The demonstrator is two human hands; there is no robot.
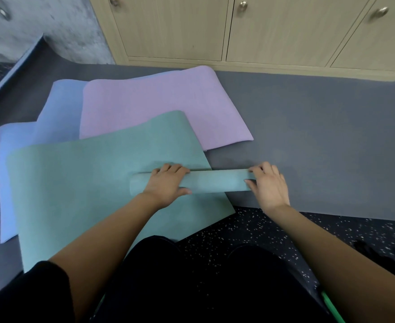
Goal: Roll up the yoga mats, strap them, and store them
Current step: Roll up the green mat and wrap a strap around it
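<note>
Three yoga mats lie overlapped on the grey floor pad. The teal mat (pixel 80 183) is on top and nearest me, its right end wound into a short roll (pixel 217 181). My left hand (pixel 166 186) grips the left part of the roll, fingers curled over its top and thumb on the near side. My right hand (pixel 269 185) grips the roll's right end the same way. A purple mat (pixel 159 108) lies flat behind the teal one. A light blue mat (pixel 28 136) lies flat underneath both, showing at the left.
Beige cabinet doors (pixel 238 31) with round knobs stand along the far side. The grey floor pad (pixel 319 136) extends to the right. Dark speckled flooring (pixel 250 229) lies near my knees. A green strip (pixel 331 306) shows at the lower right, and a dark object (pixel 378 255) at the right edge.
</note>
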